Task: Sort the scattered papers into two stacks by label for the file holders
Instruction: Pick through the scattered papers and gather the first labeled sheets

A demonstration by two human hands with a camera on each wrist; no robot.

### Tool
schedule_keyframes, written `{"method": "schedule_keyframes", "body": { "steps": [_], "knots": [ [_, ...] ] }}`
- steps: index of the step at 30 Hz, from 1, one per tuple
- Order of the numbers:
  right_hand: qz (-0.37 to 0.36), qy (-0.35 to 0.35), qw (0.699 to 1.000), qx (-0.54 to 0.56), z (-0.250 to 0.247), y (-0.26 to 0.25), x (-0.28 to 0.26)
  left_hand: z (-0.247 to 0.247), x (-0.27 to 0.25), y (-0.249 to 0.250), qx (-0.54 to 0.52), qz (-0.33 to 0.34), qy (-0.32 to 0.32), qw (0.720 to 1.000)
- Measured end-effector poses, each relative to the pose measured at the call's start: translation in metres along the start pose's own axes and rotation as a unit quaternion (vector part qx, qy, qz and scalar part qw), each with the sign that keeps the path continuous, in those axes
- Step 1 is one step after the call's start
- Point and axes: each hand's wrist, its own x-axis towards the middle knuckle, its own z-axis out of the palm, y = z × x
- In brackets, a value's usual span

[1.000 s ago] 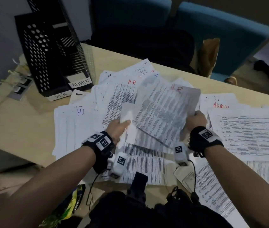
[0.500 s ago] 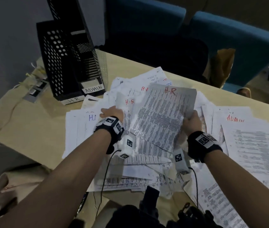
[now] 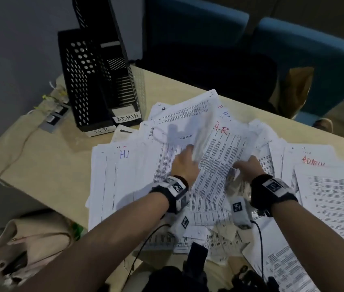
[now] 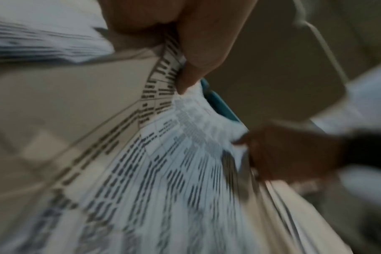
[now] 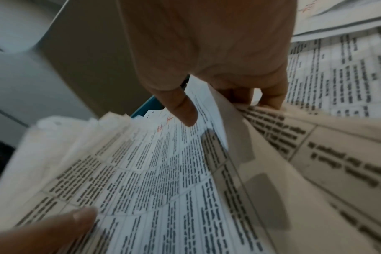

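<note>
Printed papers lie scattered over the beige table (image 3: 46, 157), some marked H.R in red or blue, others ADMIN (image 3: 313, 160) at the right. My left hand (image 3: 188, 157) pinches the edge of a blurred sheet (image 3: 190, 121) raised above the pile; in the left wrist view thumb and fingers (image 4: 185, 75) clamp that paper. My right hand (image 3: 242, 167) grips the lower right edge of a red-marked H.R sheet (image 3: 226, 148). In the right wrist view its thumb (image 5: 180, 110) lies on top of the sheet and the fingers curl beneath. Two black file holders, H.R (image 3: 82, 81) and ADMIN (image 3: 122, 85), stand at the back left.
Two blue chairs (image 3: 314, 60) stand behind the table with a brown paper bag (image 3: 295, 87) between them. A socket box (image 3: 55, 116) and its cable lie left of the holders. A beige bag (image 3: 25, 249) sits below the table's near left edge.
My left hand has moved from the left pile to the middle and taken hold of a sheet, which now swings upward. My right hand still holds the H.R sheet, now lower over the pile.
</note>
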Motion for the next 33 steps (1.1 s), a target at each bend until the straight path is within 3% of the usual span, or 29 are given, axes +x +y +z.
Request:
{"method": "schedule_keyframes", "body": {
  "steps": [2, 5, 10, 13, 16, 18, 21, 23, 26, 28, 31, 33],
  "knots": [
    [0.014, 0.004, 1.0, 0.0, -0.007, 0.004, -0.002, 0.011, -0.009, 0.005, 0.045, 0.086, -0.023, 0.995],
    [0.032, 0.016, 0.999, 0.004, -0.014, 0.014, -0.009, 0.017, -0.02, 0.009, 0.061, 0.117, -0.034, 0.991],
    [0.086, 0.049, 0.995, -0.007, -0.013, 0.02, -0.014, 0.003, -0.024, -0.005, -0.044, -0.015, 0.004, 0.999],
    [0.11, 0.077, 0.99, -0.046, -0.003, 0.025, -0.019, -0.011, -0.024, -0.018, -0.024, -0.021, 0.001, 0.999],
    [0.131, 0.055, 0.99, -0.012, 0.01, 0.025, -0.036, -0.016, -0.037, -0.018, 0.042, 0.067, -0.088, 0.993],
    [0.123, 0.052, 0.991, -0.011, 0.015, 0.028, -0.044, -0.01, -0.052, -0.011, 0.116, 0.137, -0.134, 0.974],
    [0.083, 0.052, 0.994, -0.044, 0.012, 0.041, -0.047, 0.003, -0.073, 0.003, 0.186, 0.213, -0.161, 0.945],
    [0.08, 0.07, 0.994, -0.034, 0.003, 0.049, -0.052, 0.012, -0.078, 0.008, 0.19, 0.228, -0.168, 0.94],
    [0.093, 0.078, 0.992, -0.015, -0.007, 0.06, -0.056, 0.018, -0.072, 0.007, 0.147, 0.181, -0.129, 0.964],
    [0.084, 0.08, 0.993, 0.012, -0.009, 0.065, -0.059, 0.019, -0.058, -0.002, 0.152, 0.101, -0.087, 0.979],
    [0.06, 0.088, 0.994, 0.026, -0.005, 0.071, -0.065, 0.011, -0.036, -0.015, 0.194, -0.03, -0.038, 0.98],
    [0.053, 0.095, 0.993, 0.038, -0.001, 0.077, -0.057, 0.007, -0.026, -0.02, 0.181, -0.07, -0.043, 0.98]
  ]
}}
